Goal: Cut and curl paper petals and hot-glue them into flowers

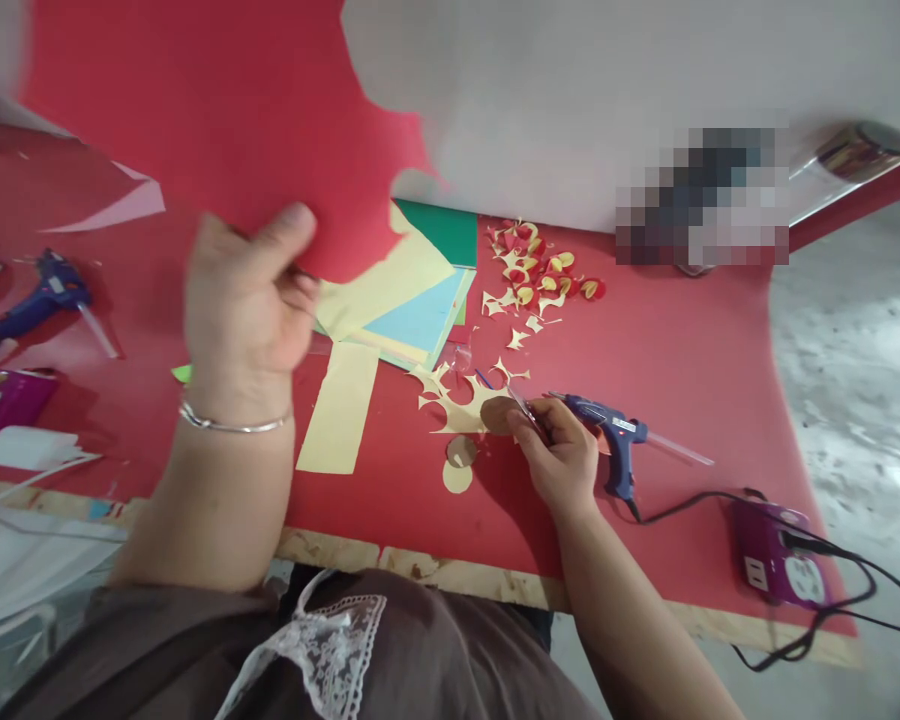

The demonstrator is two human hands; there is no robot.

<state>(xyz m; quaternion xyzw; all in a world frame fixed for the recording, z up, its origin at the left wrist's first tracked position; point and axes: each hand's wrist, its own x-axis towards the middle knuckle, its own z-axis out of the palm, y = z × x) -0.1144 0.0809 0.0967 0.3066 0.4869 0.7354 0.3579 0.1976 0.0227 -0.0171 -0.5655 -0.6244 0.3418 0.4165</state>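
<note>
My left hand (259, 290) is raised above the table, pinching a large red paper sheet (270, 130) between thumb and fingers. The sheet's right edge has round bites cut from it. Low over the table, my right hand (559, 450) is closed around what looks like a pair of scissors (529, 408), mostly covered by the fingers. Just left of its tip is a brown disc (499, 414). Another brown disc (462, 452) partly overlaps a pale yellow paper circle (457, 477). Yellow paper offcuts (457, 412) with scalloped edges lie near my right hand.
A blue glue gun (619, 440) lies beside my right hand, its cord near a purple power box (780, 555). Colored paper sheets (424, 315) are stacked mid-table. Red and yellow paper pieces (544, 270) form a pile behind. Another glue gun (45, 295) is at left.
</note>
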